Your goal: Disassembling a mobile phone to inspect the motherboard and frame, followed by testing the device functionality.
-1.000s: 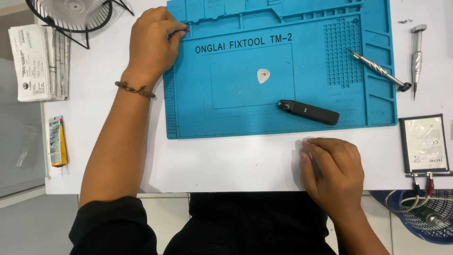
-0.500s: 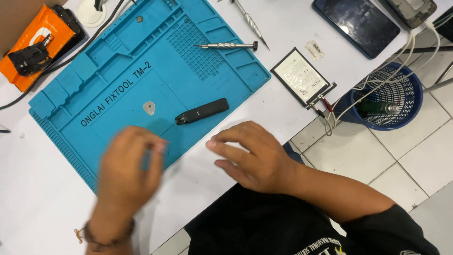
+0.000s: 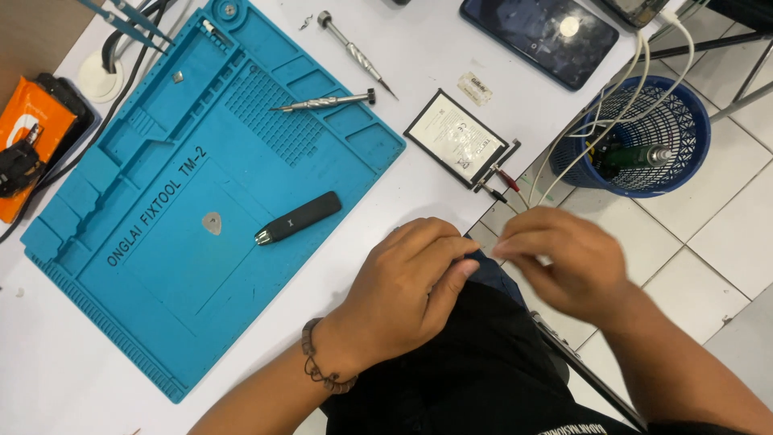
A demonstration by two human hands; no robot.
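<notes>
Head view looks down on a white table [image 3: 451, 48] whose near edge meets the person's dark lap. Lying on it at a slant is a large blue work mat [image 3: 161, 266] with moulded compartments along its far side. Off the table to the right, a blue mesh basket [image 3: 684, 137] stands on the tiled floor with white cables running into it. A dark phone [image 3: 539, 32] lies face up near the far table edge. The left hand [image 3: 407, 290], a beaded bracelet on its wrist, rests at the table's near edge with its fingers curled loosely, empty as far as can be seen. The right hand [image 3: 564, 258] is just beside it over the lap, blurred; whether its fingers pinch anything cannot be told. A flat battery [image 3: 456, 137] lies beyond both hands. A black pen-shaped tool [image 3: 298, 217] lies on the mat, near the left hand. Two screwdrivers [image 3: 326, 101] lie farther off, and a small grey pick [image 3: 212, 223] sits mid-mat.
</notes>
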